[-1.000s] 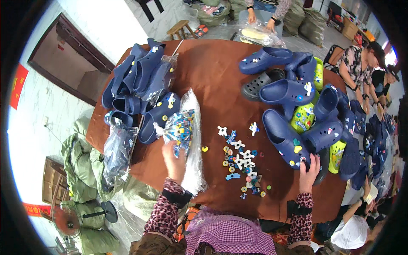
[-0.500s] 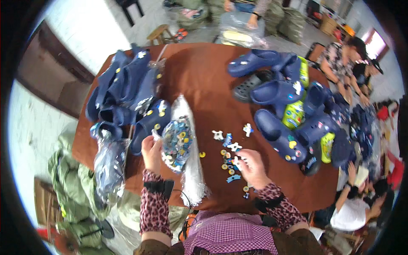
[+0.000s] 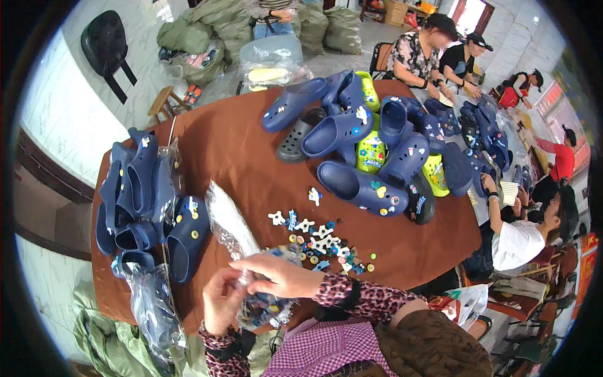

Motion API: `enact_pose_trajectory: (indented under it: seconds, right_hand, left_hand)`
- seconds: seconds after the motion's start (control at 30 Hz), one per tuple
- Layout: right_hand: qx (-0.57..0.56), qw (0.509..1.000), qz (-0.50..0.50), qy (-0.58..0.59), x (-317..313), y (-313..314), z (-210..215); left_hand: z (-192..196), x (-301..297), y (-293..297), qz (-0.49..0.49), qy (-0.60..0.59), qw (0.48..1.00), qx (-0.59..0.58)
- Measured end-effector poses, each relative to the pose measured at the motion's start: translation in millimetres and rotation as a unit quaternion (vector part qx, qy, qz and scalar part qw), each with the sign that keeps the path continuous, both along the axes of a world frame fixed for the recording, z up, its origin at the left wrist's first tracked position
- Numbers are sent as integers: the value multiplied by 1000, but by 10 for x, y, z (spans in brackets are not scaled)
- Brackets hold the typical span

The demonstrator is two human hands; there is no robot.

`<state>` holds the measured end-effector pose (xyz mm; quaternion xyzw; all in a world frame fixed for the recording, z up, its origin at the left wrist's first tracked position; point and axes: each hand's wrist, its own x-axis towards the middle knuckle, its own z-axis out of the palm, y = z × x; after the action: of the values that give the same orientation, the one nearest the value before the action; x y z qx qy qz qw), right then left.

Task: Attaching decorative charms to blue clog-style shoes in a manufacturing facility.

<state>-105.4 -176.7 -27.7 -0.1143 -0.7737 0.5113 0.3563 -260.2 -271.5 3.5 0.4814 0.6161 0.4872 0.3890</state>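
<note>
Small workshop, clogs heaped on a brown-covered table, bulging sacks, several co-workers

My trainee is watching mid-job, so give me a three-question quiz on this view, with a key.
1. True or false: the left hand and right hand are both at the neck of the clear plastic bag of colourful charms.
2. Which lie loose on the brown-covered table? A) steel scissors B) small multicoloured charms C) white paper cups
3. Where do the rounded yellow-green foam-look clogs lie?
Key: 1 true; 2 B; 3 among rounded navy foam-look clogs on the table's right half.
</note>
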Motion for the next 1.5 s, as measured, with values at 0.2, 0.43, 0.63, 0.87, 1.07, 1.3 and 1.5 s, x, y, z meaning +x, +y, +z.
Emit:
enact_pose_trajectory:
  seconds: [0.2, 0.43, 0.63, 0.87, 1.07, 1.3, 1.5]
  right_hand:
    - [-129, 986, -72, -71, 479, -49, 36]
    - [-184, 969, -153, -68, 843, -118, -566]
    - [47, 960, -231, -154, 961, -168, -683]
    - [96, 948, -176, -246, 929, -49, -790]
    - [6, 969, -145, -201, 868, 15, -962]
    - [40, 955, -226, -187, 753, 58, -1133]
    - [46, 939, -242, -239, 604, 89, -1249]
  left_hand:
    - [-270, 275, 193, -82, -55, 995, -13]
    - [-777, 666, 350, -125, 59, 990, 16]
    - [-1286, 744, 409, -126, 51, 991, 18]
    - [-1428, 711, 374, -120, 94, 988, 15]
    - [-1499, 643, 384, -134, 97, 985, 50]
    - [-1230, 663, 447, -211, 224, 943, 123]
    - [-1171, 679, 454, -223, 299, 922, 105]
